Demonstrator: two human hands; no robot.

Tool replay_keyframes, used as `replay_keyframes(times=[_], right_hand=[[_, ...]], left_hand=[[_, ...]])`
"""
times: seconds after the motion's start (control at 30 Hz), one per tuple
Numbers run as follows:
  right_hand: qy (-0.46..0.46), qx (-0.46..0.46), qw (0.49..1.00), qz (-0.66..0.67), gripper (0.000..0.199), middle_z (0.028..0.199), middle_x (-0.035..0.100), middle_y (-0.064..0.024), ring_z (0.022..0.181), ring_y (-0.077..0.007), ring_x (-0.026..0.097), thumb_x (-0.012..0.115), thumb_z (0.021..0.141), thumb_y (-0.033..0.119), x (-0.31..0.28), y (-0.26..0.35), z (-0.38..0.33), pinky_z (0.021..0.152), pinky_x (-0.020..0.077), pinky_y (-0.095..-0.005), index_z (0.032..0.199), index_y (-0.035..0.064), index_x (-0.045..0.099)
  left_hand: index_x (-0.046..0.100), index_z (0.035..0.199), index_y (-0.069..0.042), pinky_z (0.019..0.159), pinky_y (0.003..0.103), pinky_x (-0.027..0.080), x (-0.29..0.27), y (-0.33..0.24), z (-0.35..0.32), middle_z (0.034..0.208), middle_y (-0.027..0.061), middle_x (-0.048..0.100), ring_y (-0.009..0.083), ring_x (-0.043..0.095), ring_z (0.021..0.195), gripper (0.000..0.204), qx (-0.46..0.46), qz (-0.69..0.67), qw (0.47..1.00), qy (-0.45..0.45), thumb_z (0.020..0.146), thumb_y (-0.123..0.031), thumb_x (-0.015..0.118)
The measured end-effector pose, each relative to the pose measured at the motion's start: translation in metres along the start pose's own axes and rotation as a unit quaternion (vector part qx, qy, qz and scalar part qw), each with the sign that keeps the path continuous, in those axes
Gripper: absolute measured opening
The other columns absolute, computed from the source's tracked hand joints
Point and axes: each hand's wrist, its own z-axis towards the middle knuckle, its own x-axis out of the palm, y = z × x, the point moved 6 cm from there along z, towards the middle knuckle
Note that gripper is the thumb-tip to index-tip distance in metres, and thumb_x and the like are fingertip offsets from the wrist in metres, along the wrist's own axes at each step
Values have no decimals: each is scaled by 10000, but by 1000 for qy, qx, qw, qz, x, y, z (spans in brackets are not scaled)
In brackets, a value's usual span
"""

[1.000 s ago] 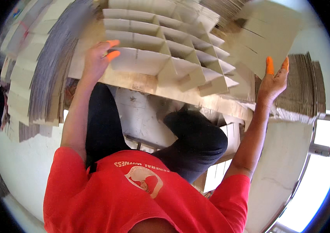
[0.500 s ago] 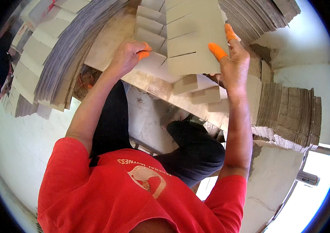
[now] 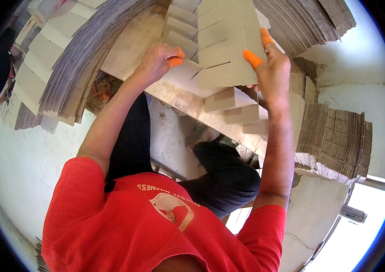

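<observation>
I count two hands of mine, my left hand (image 3: 156,63) and right hand (image 3: 274,75); four orange finger covers (image 3: 252,58); one slotted cardboard divider (image 3: 222,45); two big stacks of flat cardboard (image 3: 65,68).

Probably a cardboard-packaging workshop: stacks of flat corrugated sheets (image 3: 79,59), bare concrete floor (image 3: 29,154)
</observation>
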Motion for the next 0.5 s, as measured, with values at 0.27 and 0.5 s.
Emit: replay_keyframes(times=[0.27,0.5], right_hand=[[44,20,999,1,540,1000,647,-204,556,-175,620,623,800,-36,6,3,7,401,505,-279,1314,-11,458],[121,13,992,-22,565,1025,648,-145,485,-96,537,636,814,9,25,8,17,353,406,-257,1341,-13,431]], left_hand=[[664,882,1,695,337,509,2,0,4,844,143,669,267,639,789,152,23,-11,1000,-7,733,13,686],[668,890,9,689,318,506,4,9,5,836,130,677,231,637,781,174,43,8,999,-2,722,43,698]])
